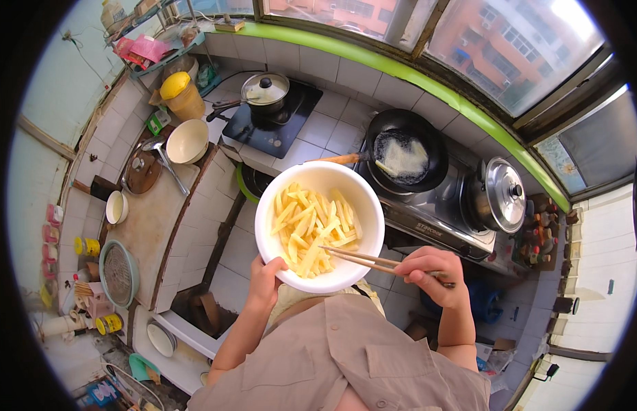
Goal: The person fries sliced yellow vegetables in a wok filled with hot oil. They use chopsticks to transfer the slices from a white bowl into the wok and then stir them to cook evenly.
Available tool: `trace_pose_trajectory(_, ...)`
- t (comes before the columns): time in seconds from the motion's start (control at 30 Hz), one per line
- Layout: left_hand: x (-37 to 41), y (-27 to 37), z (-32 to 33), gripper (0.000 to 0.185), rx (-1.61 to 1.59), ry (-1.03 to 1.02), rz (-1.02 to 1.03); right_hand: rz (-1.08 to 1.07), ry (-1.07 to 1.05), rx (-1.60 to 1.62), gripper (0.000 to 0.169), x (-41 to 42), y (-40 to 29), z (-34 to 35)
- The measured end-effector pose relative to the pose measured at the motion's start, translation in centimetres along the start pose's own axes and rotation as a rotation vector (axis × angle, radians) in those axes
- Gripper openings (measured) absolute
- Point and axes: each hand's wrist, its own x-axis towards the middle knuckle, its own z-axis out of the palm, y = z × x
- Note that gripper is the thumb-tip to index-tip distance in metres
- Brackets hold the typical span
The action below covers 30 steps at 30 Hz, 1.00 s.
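Observation:
My left hand [264, 282] grips the lower left rim of a white bowl [372, 205], thumb over the edge. Raw-looking potato strips [318, 226] lie heaped in it. A pair of wooden chopsticks [372, 259] is held in my right hand [434, 272]; their tips touch or nearly touch a strip near the front of the heap. Beyond the bowl, a black wok [436, 138] with a wooden handle [341, 159] sits on the gas stove [426, 205]. Bubbling oil [400, 162] fills its bottom, with a few pale strips in it, one distinct at the left edge.
Right of the wok stands a lidded steel pot [503, 195]. A lidded saucepan [267, 92] rests on the black induction cooktop [298, 115] at the back. The left counter [144, 226] carries a cream bowl [188, 141], a skimmer or ladle [169, 159], a pan lid [142, 172] and a colander [118, 272].

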Motion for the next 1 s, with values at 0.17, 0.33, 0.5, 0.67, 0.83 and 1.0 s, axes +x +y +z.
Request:
trace_pose_trajectory(0.17, 0.3, 0.2, 1.0, 0.052, 0.011, -0.03, 0.001, 0.009, -0.091, -0.055, 0.014, 1.2, 0.4, 0.5)
trace_pose_trajectory(0.33, 0.4, 0.6, 1.6, 0.049, 0.04, -0.035, -0.001, 0.048, -0.093, -0.042, 0.012, 1.6, 0.0, -1.1)
trace_pose_trajectory(0.5, 0.7, 0.8, 2.4, 0.045, 0.039, -0.044, -0.037, 0.024, -0.152, -0.043, 0.009, 2.8, 0.6, -0.7)
trace_pose_trajectory(0.67, 1.0, 1.1, 3.0, 0.046, 0.015, -0.027, -0.025, -0.046, -0.102, -0.082, 0.006, 2.7, 0.2, -1.6)
trace_pose_trajectory(0.83, 1.6, 0.9, 3.5, 0.051, -0.023, -0.005, -0.032, -0.13, 0.087, -0.13, 0.007, 1.4, -0.9, -4.2)
trace_pose_trajectory(1.0, 2.0, 0.5, 3.3, 0.057, -0.068, 0.029, -0.019, -0.099, 0.478, -0.047, 0.013, 2.8, 3.1, -7.7)
